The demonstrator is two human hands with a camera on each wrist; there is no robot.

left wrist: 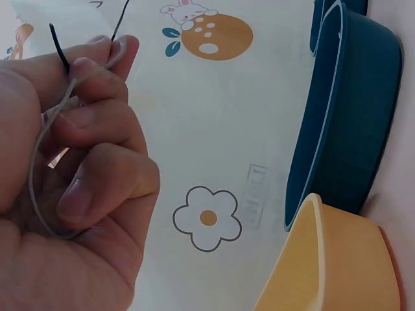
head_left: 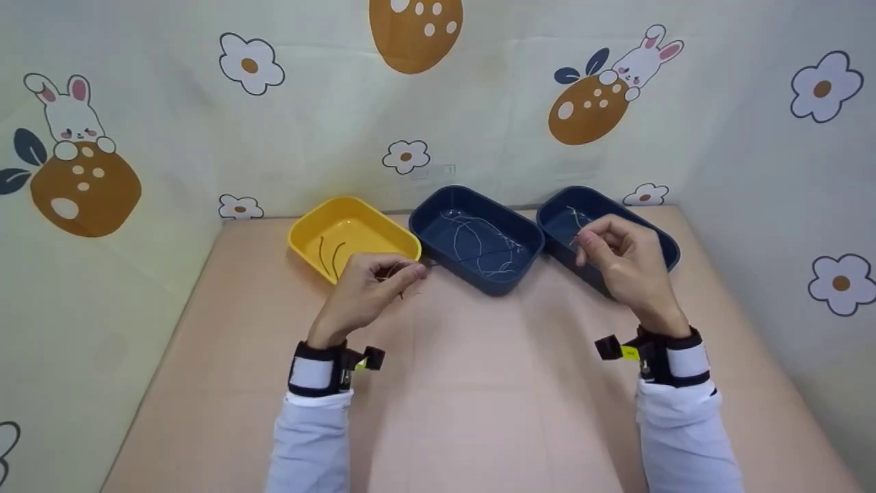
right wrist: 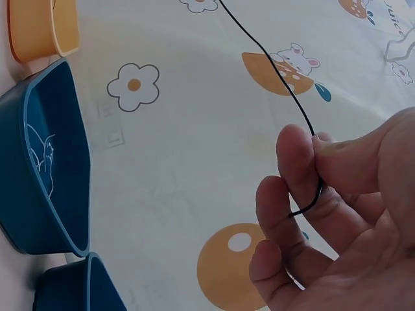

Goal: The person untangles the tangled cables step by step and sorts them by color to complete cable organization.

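Note:
A thin black wire [right wrist: 279,74] runs between the two hands, passing over the middle tray in the head view. My left hand [head_left: 366,287] pinches it between thumb and fingertips. A grey wire [left wrist: 31,168] loops down across the same palm in the left wrist view. At the other side, my right hand [head_left: 633,267] grips the black wire between thumb and index finger, its short tail bending across the other fingers. The left hand is in front of the yellow tray [head_left: 373,236]; the right overlaps the right-hand blue tray [head_left: 667,250].
Two curved dark wires [head_left: 323,257] lie in the yellow tray. The middle blue tray [head_left: 493,284] holds several thin whitish wires [head_left: 457,239], and more wire [head_left: 575,216] shows in the right-hand tray. Behind the trays rises a patterned cloth wall [head_left: 328,137]; a pinkish tabletop [head_left: 465,411] lies below.

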